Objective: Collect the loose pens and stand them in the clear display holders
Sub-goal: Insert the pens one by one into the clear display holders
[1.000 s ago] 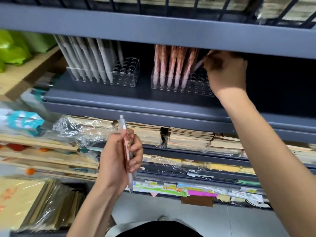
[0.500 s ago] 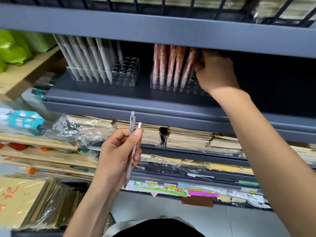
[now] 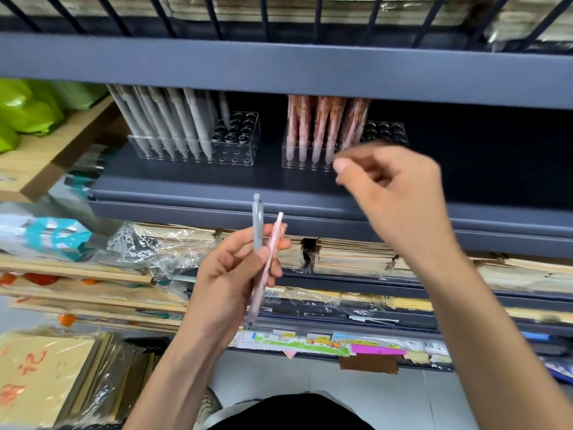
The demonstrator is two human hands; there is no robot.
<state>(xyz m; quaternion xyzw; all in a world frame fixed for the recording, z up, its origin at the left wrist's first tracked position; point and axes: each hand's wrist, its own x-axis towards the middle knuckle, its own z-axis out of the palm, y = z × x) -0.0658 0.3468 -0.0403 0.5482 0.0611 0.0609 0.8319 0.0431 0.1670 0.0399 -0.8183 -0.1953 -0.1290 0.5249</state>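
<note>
Since the earlier frame, the right hand (image 3: pixel 393 193) has withdrawn from the back of the pink holder (image 3: pixel 384 133) and now sits in front of the shelf (image 3: pixel 186 187), below and just right of that holder's front row. Its fingers are curled in toward the thumb. No pen shows between them, though motion blur softens the outline.

The left hand (image 3: pixel 235 280) remains low and centre, below the shelf's front edge. It grasps two loose pens together, held near upright with the clicker ends up:
- grey pen (image 3: pixel 258 223), the left of the pair, standing taller.
- pink patterned pen (image 3: pixel 273 252), just beside it, tilted slightly right, with its tip showing below the palm.

Two clear display holders stand on the shelf, well apart:
- grey holder (image 3: pixel 235 150): a row of grey pens (image 3: pixel 173 125) fills its left part, leaning back. The holes at its right end are open.
- pink holder: pink pens (image 3: pixel 322 125) stand in its left part. The holes at its right end are open.

Stacked brown paper goods (image 3: pixel 356 256), partly wrapped in plastic film, fill the tier below the shelf.
</note>
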